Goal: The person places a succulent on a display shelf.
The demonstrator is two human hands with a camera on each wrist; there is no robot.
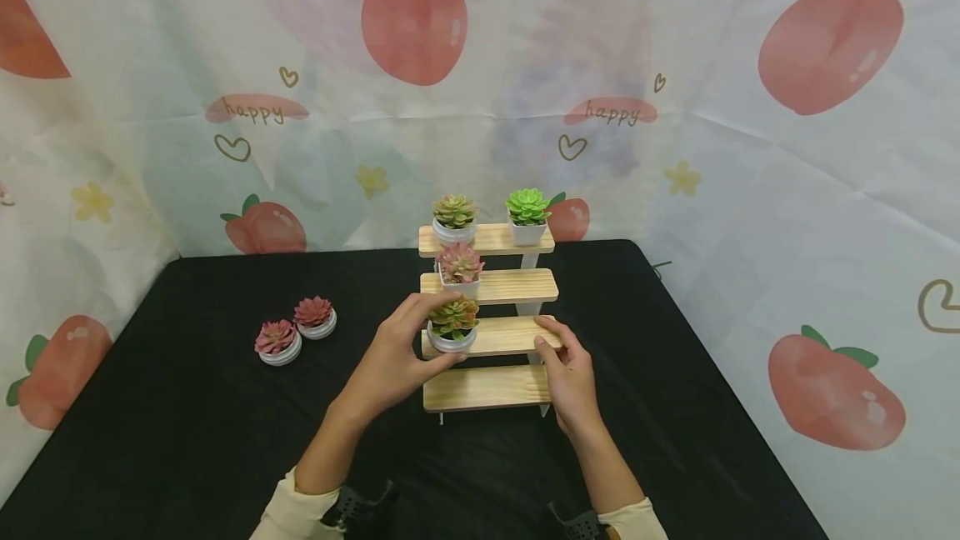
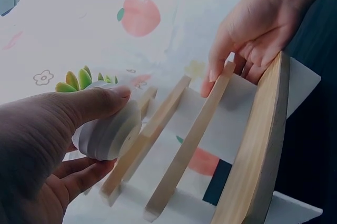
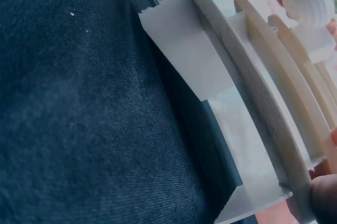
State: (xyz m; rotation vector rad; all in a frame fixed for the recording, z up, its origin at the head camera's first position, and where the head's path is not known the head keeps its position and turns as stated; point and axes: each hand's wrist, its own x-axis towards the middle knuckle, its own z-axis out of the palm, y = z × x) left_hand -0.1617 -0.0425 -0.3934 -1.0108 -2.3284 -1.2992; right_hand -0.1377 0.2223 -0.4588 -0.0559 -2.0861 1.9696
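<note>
My left hand (image 1: 392, 361) pinches a succulent (image 1: 454, 323) with green-orange leaves by its round white pot, thumb on one side and fingers on the other. In the left wrist view the ribbed pot (image 2: 108, 129) is tilted, held above the slats. A four-step wooden plant stand (image 1: 487, 388) with white side supports stands before me. My right hand (image 1: 573, 377) grips the right end of its second step from the bottom. Directly behind the held plant, a pink succulent (image 1: 460, 263) in a white pot sits on the step above.
On the top step are a greenish succulent (image 1: 454, 213) at left and a bright green one (image 1: 528, 208) in a square white pot at right. Two pink-red succulents (image 1: 277, 340) in round white pots stand on the black cloth (image 1: 187, 440) to the left. A printed curtain (image 1: 480, 132) hangs behind.
</note>
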